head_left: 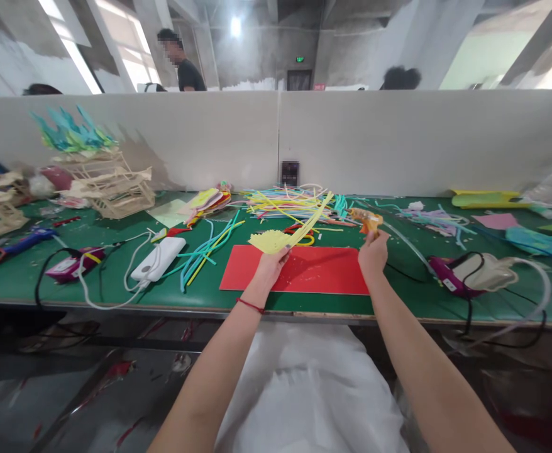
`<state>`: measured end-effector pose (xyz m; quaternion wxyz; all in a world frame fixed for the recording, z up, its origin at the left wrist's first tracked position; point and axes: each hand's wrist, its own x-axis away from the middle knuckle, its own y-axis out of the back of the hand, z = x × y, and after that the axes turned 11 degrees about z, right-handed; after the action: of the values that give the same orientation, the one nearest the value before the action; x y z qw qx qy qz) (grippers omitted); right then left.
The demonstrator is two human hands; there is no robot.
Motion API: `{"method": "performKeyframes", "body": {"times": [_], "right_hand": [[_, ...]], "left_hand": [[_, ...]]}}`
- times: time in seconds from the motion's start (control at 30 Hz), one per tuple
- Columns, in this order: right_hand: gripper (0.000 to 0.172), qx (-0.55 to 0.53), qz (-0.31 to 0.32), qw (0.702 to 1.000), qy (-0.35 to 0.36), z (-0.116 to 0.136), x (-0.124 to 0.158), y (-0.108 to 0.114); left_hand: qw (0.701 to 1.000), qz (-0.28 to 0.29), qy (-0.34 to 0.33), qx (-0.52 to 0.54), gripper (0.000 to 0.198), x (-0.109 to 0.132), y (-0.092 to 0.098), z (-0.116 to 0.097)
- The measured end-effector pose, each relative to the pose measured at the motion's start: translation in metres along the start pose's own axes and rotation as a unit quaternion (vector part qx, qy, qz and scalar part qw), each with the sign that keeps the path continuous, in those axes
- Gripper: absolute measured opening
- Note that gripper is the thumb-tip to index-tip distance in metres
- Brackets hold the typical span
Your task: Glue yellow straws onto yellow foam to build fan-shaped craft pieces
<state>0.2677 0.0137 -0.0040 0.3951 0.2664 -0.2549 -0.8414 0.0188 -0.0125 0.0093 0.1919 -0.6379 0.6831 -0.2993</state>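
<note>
My left hand (272, 265) is closed on a pale yellow scalloped fan-shaped piece (269, 241) with long thin yellow strips (314, 220) running up to the right from it. In my right hand (374, 253) is an orange glue gun (366, 219), gripped by its handle and pointing left. A clear glue cord or tube (408, 240) trails from its back toward the right. Both hands are over a red board (320, 270) lying at the table's front edge. Red-and-yellow-handled scissors (305, 237) lie just behind the board, partly hidden by the strips.
A heap of coloured strips (276, 204) lies behind. Left are a white power bank (159, 259) with cable, loose strips (210, 251), and stacked beige frames (110, 185). A purple box (455, 277) with cords stands right. A pale partition (375, 141) closes the green table's back; people are beyond.
</note>
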Motion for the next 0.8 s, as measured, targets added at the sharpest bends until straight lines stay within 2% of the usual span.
{"method": "performKeyframes", "body": {"times": [0.1,0.2,0.3,0.43,0.53,0.67,0.8], "right_hand": [[0.043,-0.072,-0.064,0.992,0.076,0.014,0.017,0.002],[0.049,-0.141,-0.065,0.978,0.138,0.033,0.041,-0.004],[0.056,-0.171,-0.015,0.973,0.156,0.046,0.062,-0.014],[0.032,-0.209,0.088,0.955,0.189,0.047,0.073,-0.02],[0.026,-0.255,0.152,0.927,0.231,0.044,0.074,-0.019],[0.033,-0.33,0.207,0.89,0.238,0.047,0.073,-0.016],[0.039,-0.356,0.237,0.871,0.242,0.05,0.072,-0.016]], "left_hand": [[1.0,-0.003,-0.004,0.003,0.027,-0.001,0.002,0.0],[1.0,0.002,-0.008,0.0,0.028,-0.001,0.004,0.001],[1.0,0.0,-0.015,-0.009,0.028,-0.002,0.005,0.002],[0.999,0.006,-0.023,-0.03,0.029,-0.003,0.004,0.004],[0.998,0.023,-0.031,-0.047,0.028,-0.002,0.004,0.006],[0.997,0.031,-0.03,-0.057,0.034,-0.001,0.004,0.006],[0.997,0.029,-0.025,-0.065,0.038,0.0,0.002,0.005]]}}
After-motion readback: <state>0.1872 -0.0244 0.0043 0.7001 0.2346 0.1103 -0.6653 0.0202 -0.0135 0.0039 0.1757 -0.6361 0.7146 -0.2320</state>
